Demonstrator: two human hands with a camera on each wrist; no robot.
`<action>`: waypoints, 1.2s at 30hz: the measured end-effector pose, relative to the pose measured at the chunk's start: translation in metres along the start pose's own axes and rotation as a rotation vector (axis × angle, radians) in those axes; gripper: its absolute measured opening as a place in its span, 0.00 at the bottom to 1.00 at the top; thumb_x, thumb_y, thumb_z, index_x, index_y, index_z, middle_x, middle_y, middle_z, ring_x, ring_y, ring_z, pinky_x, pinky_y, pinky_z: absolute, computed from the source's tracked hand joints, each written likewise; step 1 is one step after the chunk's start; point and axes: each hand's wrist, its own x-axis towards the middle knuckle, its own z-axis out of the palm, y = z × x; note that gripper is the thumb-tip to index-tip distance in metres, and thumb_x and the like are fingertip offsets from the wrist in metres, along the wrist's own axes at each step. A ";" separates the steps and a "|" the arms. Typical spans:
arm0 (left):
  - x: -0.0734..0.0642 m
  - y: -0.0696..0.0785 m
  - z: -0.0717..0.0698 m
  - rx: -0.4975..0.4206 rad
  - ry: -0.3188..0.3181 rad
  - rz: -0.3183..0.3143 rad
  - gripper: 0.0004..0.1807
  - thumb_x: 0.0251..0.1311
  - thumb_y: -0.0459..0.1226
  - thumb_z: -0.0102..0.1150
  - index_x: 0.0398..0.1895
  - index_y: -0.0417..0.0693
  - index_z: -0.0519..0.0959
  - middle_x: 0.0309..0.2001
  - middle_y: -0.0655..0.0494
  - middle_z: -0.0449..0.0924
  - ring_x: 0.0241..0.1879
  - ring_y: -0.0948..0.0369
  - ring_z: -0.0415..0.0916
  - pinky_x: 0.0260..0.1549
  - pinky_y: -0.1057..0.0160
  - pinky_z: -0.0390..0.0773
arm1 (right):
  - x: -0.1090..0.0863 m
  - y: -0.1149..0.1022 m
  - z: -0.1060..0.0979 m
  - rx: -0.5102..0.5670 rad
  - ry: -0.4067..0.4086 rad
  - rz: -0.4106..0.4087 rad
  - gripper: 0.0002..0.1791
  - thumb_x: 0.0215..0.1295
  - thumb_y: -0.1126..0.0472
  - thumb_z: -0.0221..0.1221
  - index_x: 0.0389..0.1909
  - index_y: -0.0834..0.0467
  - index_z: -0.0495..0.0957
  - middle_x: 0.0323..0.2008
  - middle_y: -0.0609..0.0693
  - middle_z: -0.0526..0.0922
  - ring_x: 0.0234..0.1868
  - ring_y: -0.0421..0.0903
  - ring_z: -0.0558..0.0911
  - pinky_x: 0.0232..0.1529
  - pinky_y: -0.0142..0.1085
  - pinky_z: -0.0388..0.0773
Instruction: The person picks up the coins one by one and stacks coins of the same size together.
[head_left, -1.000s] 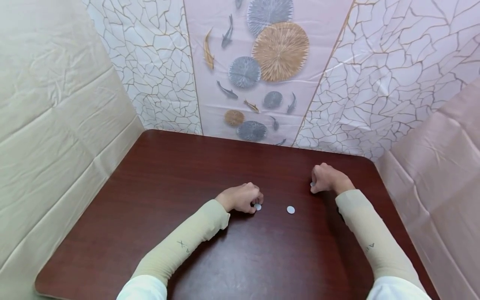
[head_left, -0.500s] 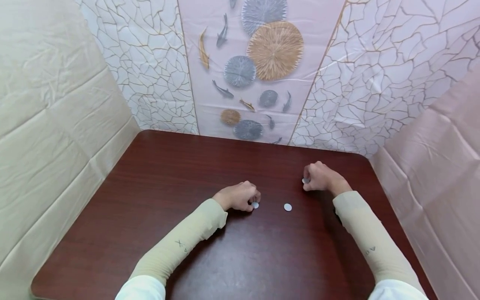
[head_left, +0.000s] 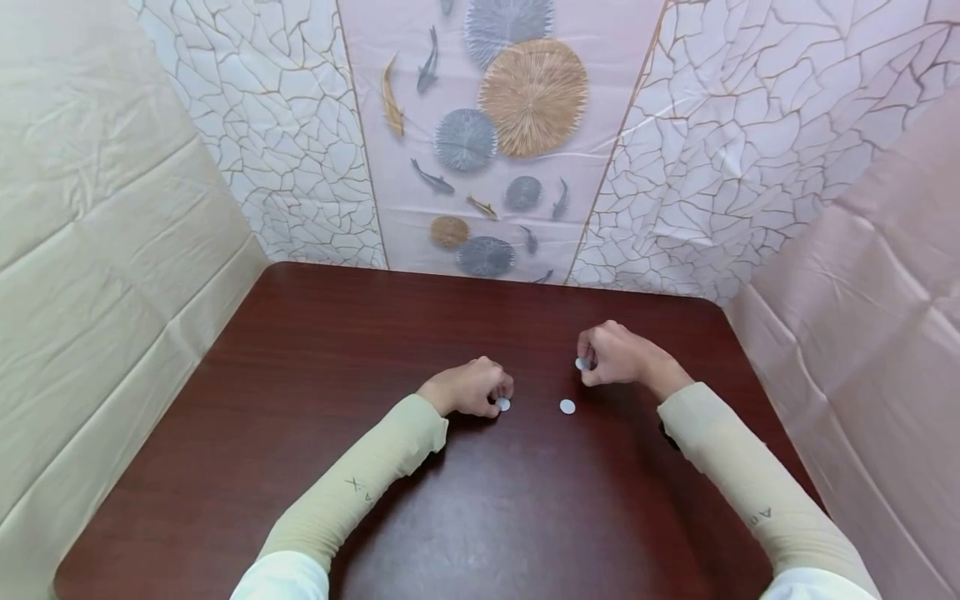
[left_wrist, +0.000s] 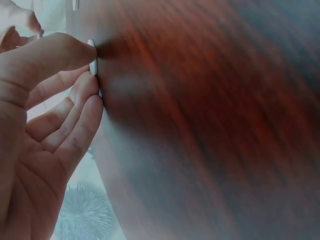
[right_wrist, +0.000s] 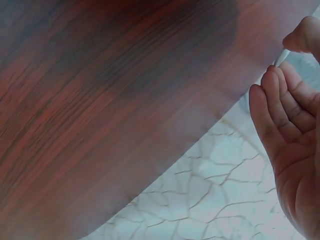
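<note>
Near the middle of the table, my left hand (head_left: pixel 467 389) pinches a small white round disc (head_left: pixel 503 404) between thumb and fingers. In the left wrist view that disc (left_wrist: pixel 93 60) stands edge-on, right at the table surface. My right hand (head_left: pixel 618 354), farther back and to the right, pinches a second white disc (head_left: pixel 582 364). The right wrist view shows this disc (right_wrist: pixel 281 56) as a thin edge between thumb and fingertips, seen against the far table edge. A third white disc (head_left: pixel 567 407) lies flat on the table between the hands, slightly nearer the right one.
The dark red-brown wooden table (head_left: pixel 300 350) has rounded corners. Patterned cloth (head_left: pixel 465 192) with fish and round leaf shapes hangs behind it. Plain pale cloth (head_left: pixel 112 275) stands along the left side, with pinkish cloth (head_left: pixel 847 275) along the right.
My right hand has moved left with its disc, closer to the loose one. The left hand keeps its place by its disc. The head view has shifted slightly.
</note>
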 end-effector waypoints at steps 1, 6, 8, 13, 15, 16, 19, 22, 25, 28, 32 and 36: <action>-0.001 -0.001 0.001 -0.003 0.003 0.002 0.09 0.64 0.35 0.69 0.47 0.47 0.86 0.46 0.55 0.89 0.47 0.62 0.86 0.48 0.68 0.83 | 0.001 -0.004 0.000 0.004 0.004 -0.013 0.09 0.47 0.60 0.71 0.30 0.55 0.83 0.26 0.43 0.84 0.28 0.35 0.80 0.34 0.32 0.81; -0.003 -0.004 0.004 -0.027 0.011 -0.004 0.09 0.63 0.35 0.70 0.45 0.48 0.86 0.44 0.56 0.89 0.46 0.63 0.86 0.47 0.69 0.83 | 0.005 -0.025 0.003 0.028 -0.005 -0.062 0.08 0.49 0.61 0.71 0.30 0.55 0.83 0.26 0.43 0.85 0.28 0.34 0.80 0.33 0.31 0.81; -0.004 -0.005 0.005 -0.034 0.018 -0.003 0.08 0.62 0.34 0.70 0.44 0.48 0.86 0.43 0.56 0.90 0.45 0.64 0.86 0.47 0.69 0.83 | 0.007 -0.033 0.006 0.027 -0.004 -0.081 0.08 0.49 0.61 0.71 0.30 0.55 0.83 0.26 0.43 0.84 0.28 0.33 0.80 0.33 0.30 0.81; -0.003 -0.007 0.006 -0.042 0.032 -0.003 0.08 0.61 0.34 0.71 0.42 0.48 0.85 0.41 0.57 0.89 0.44 0.65 0.86 0.45 0.70 0.83 | 0.012 -0.050 0.013 0.025 0.007 -0.103 0.09 0.48 0.60 0.72 0.30 0.54 0.82 0.25 0.42 0.83 0.27 0.32 0.78 0.32 0.28 0.80; -0.002 -0.007 0.006 -0.044 0.032 -0.006 0.08 0.60 0.34 0.71 0.42 0.48 0.85 0.41 0.57 0.89 0.43 0.65 0.86 0.45 0.70 0.83 | 0.014 -0.057 0.016 0.030 0.004 -0.106 0.09 0.48 0.59 0.72 0.30 0.53 0.82 0.26 0.42 0.83 0.27 0.33 0.79 0.32 0.28 0.80; -0.001 -0.007 0.006 -0.044 0.033 -0.008 0.08 0.60 0.34 0.71 0.42 0.48 0.85 0.41 0.57 0.89 0.43 0.65 0.86 0.45 0.70 0.83 | 0.015 -0.061 0.018 0.031 0.003 -0.104 0.09 0.48 0.59 0.72 0.30 0.53 0.82 0.26 0.42 0.83 0.28 0.32 0.79 0.33 0.28 0.80; 0.000 -0.006 0.006 -0.047 0.032 -0.017 0.09 0.59 0.34 0.72 0.42 0.47 0.85 0.40 0.56 0.89 0.42 0.65 0.86 0.44 0.70 0.83 | 0.017 -0.071 0.023 0.041 -0.002 -0.110 0.09 0.49 0.58 0.71 0.30 0.52 0.82 0.26 0.42 0.83 0.27 0.32 0.79 0.32 0.27 0.79; 0.000 -0.005 0.005 -0.045 0.033 -0.026 0.09 0.59 0.34 0.72 0.43 0.47 0.85 0.40 0.56 0.89 0.42 0.65 0.86 0.44 0.70 0.83 | 0.020 -0.080 0.029 0.043 0.005 -0.125 0.08 0.49 0.58 0.70 0.30 0.52 0.82 0.26 0.43 0.84 0.26 0.30 0.78 0.31 0.26 0.79; -0.001 -0.005 0.004 -0.035 0.039 -0.023 0.10 0.58 0.33 0.72 0.44 0.47 0.85 0.40 0.56 0.89 0.42 0.64 0.86 0.44 0.69 0.83 | 0.023 -0.089 0.037 0.038 0.025 -0.153 0.08 0.49 0.58 0.70 0.31 0.53 0.83 0.26 0.43 0.84 0.25 0.30 0.77 0.30 0.25 0.78; -0.002 -0.004 0.003 -0.033 0.044 -0.024 0.11 0.58 0.32 0.72 0.44 0.46 0.85 0.41 0.56 0.89 0.42 0.64 0.86 0.44 0.69 0.83 | 0.025 -0.096 0.043 0.033 0.036 -0.165 0.08 0.50 0.58 0.70 0.31 0.54 0.83 0.27 0.44 0.85 0.26 0.31 0.77 0.30 0.25 0.77; -0.002 -0.002 0.002 -0.051 0.052 -0.035 0.10 0.57 0.31 0.73 0.42 0.46 0.85 0.39 0.55 0.89 0.41 0.63 0.85 0.42 0.68 0.83 | 0.027 -0.103 0.051 0.050 0.036 -0.144 0.09 0.51 0.58 0.71 0.32 0.55 0.83 0.27 0.45 0.84 0.26 0.32 0.78 0.29 0.25 0.77; -0.001 -0.003 0.003 -0.058 0.064 -0.042 0.09 0.56 0.32 0.74 0.39 0.48 0.85 0.36 0.58 0.88 0.38 0.65 0.83 0.40 0.69 0.82 | 0.028 -0.107 0.059 0.083 0.055 -0.107 0.10 0.49 0.58 0.72 0.32 0.55 0.84 0.27 0.44 0.84 0.26 0.32 0.78 0.29 0.26 0.78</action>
